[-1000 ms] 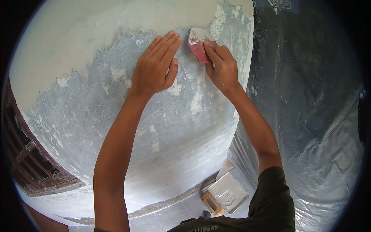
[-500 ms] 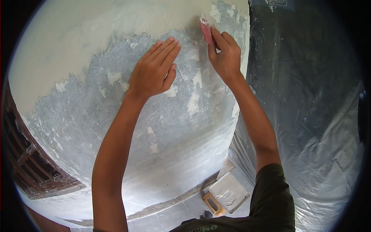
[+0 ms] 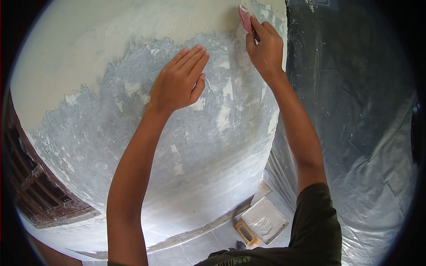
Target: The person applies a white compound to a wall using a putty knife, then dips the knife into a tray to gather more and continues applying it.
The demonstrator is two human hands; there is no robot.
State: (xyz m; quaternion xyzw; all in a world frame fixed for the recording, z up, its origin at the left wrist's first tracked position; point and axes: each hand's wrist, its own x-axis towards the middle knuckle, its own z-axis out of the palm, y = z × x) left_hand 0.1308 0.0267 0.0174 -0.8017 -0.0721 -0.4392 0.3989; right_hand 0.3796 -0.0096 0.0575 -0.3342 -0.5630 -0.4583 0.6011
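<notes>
My left hand point(image 3: 176, 84) lies flat against the wall point(image 3: 146, 115), its fingers stretched out and close together. That wall is patchy grey and white in the middle, with a smooth cream coat along the top. Further up and to the right, my right hand point(image 3: 267, 51) grips a small putty knife point(image 3: 245, 18) with a pinkish-red body. White paste clings to the knife's upper end, which is at the cream area near the wall's right edge. My fingers cover its lower part.
Dark plastic sheeting point(image 3: 350, 111) hangs along the right. On the tiled floor below stand a tray point(image 3: 265, 220) of white paste and a yellowish frame-like object point(image 3: 246, 234). A brown wooden grille point(image 3: 44, 190) borders the wall at lower left.
My right hand has moved up and a little to the right with the putty knife. My left hand stays at nearly the same place on the wall.
</notes>
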